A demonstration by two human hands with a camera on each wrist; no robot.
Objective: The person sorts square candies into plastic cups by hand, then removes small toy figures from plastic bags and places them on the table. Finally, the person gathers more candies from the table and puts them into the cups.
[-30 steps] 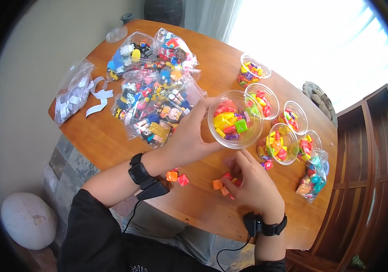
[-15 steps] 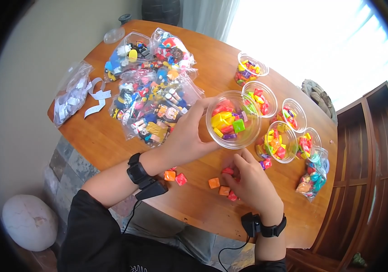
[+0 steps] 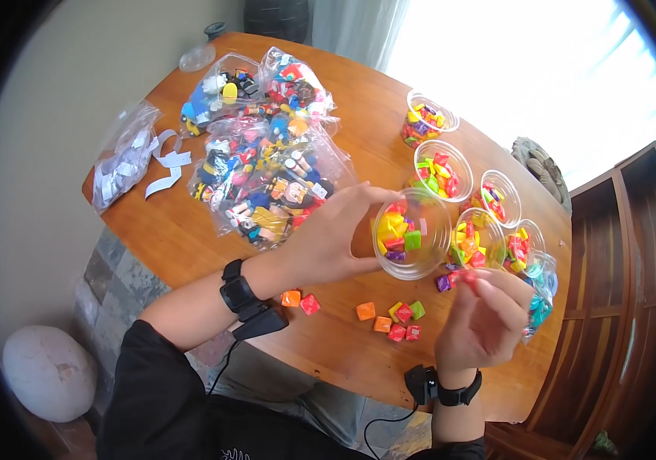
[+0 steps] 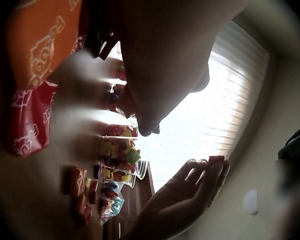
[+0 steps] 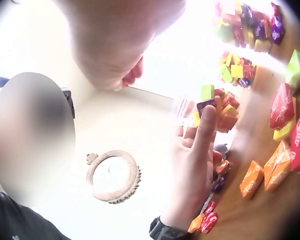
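My left hand (image 3: 328,238) grips a clear plastic cup (image 3: 437,253) by its side, holding it above the table. Yellow, red, green and purple wrapped candies lie inside. To the right of the cup, my right hand (image 3: 485,322) is raised, pinching a red wrapped candy (image 3: 469,279) between thumb and fingers; the left wrist view shows this red candy (image 4: 216,159) at the fingertips. Below the cup, several loose candies lie on the wood, among them an orange candy (image 3: 365,311) and a green candy (image 3: 418,310). A red candy (image 3: 309,304) sits beside an orange one near my left wrist.
More candy-filled cups stand along the table's right side, including a far cup (image 3: 454,123). A bag of colourful pieces (image 3: 542,307) lies at the right edge. Clear bags of small figures (image 3: 267,176) cover the left part, near a bag of white strips (image 3: 125,157).
My right hand has risen from the loose candies and moved right, now pinching a red one. The cup in my left hand has shifted a little right and toward me.
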